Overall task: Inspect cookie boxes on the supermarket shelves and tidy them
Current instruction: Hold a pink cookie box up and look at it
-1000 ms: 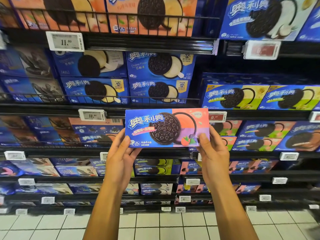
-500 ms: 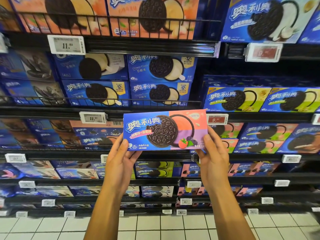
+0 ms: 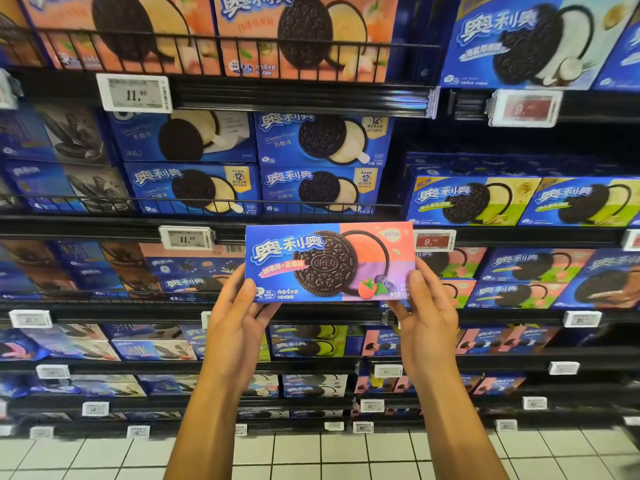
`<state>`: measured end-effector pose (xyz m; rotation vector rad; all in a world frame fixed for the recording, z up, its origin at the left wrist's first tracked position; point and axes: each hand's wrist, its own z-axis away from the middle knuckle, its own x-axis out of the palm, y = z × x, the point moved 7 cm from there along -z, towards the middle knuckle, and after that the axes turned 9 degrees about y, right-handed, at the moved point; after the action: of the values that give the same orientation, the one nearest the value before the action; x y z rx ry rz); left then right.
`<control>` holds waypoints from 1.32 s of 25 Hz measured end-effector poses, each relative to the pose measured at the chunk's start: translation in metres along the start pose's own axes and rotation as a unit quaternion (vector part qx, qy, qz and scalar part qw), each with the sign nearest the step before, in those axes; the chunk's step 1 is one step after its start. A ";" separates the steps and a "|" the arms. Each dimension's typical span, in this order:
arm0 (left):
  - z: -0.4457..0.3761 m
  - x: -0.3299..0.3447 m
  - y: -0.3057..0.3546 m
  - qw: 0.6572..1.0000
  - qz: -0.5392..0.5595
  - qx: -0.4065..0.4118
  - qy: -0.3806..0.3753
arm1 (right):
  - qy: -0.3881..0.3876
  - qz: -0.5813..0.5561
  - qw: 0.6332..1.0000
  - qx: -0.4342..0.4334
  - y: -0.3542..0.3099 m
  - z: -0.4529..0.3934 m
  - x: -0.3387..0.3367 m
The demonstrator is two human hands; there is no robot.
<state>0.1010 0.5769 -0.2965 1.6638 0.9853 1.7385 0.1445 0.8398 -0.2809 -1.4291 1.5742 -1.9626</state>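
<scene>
I hold a blue, pink and purple Oreo cookie box (image 3: 329,261) face-on in front of the shelves, level and at mid height. My left hand (image 3: 239,327) grips its lower left corner, thumb on the front. My right hand (image 3: 427,318) grips the lower right corner the same way. Behind the box, the shelf holds more cookie boxes: blue cheese-flavour boxes (image 3: 322,164) above, pink and green boxes (image 3: 519,275) to the right.
Black shelves (image 3: 104,226) run across the whole view, with wire rails and price tags (image 3: 187,237) on their front edges. Lower shelves hold smaller boxes (image 3: 304,341). White floor tiles (image 3: 311,452) lie at the bottom.
The box and both hands have drifted slightly down and left against the shelves. The grip is unchanged.
</scene>
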 end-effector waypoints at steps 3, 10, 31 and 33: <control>0.002 0.004 0.007 1.000 -0.009 0.019 -0.008 | 0.020 0.012 1.000 0.009 0.007 -0.001 -0.002; 0.016 0.028 0.018 0.998 -0.016 0.051 -0.044 | 0.042 -0.081 0.984 0.153 0.045 -0.004 -0.004; 0.043 0.070 0.017 0.984 -0.080 0.107 -0.119 | 0.009 -0.109 0.954 0.278 0.091 0.018 -0.001; 0.034 0.057 0.016 0.992 -0.035 0.083 -0.089 | 0.014 -0.107 0.961 0.254 0.082 0.012 -0.004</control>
<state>0.1312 0.6173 -0.2505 1.8287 1.1149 1.4685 0.1259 0.8037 -0.3535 -1.3905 0.8473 -2.2918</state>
